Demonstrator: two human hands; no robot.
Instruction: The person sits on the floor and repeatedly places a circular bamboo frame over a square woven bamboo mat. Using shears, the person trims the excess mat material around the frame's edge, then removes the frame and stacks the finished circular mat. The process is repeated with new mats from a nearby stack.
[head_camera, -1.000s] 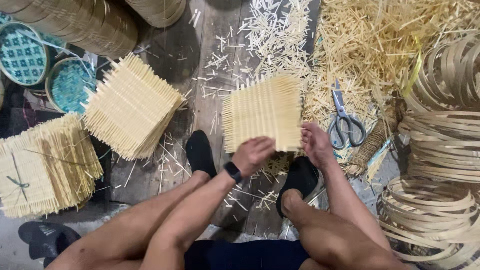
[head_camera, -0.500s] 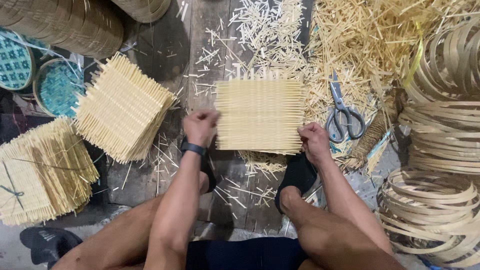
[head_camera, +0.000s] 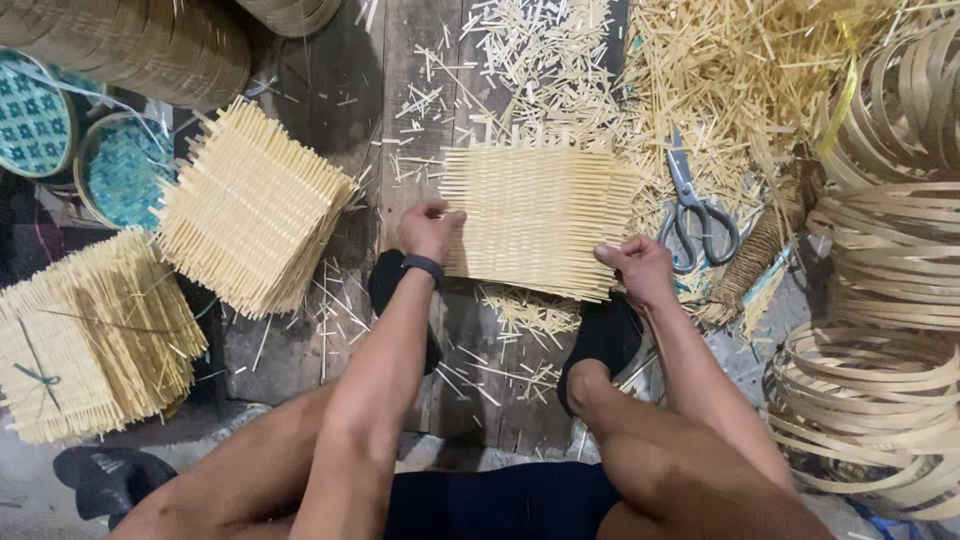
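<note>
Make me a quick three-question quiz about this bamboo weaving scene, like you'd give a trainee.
1. True or false: both hands grip the woven mat.
2. What lies just beside the mat, nearer the right hand: A scissors, B hammer, C knife?
3. Which wrist wears a dark band?

Key
1. True: the left hand holds one edge, the right hand the near corner.
2. A, the scissors.
3. The left wrist, with the band.

Scissors (head_camera: 697, 212) (right) crowd woven mat (head_camera: 535, 218).
</note>
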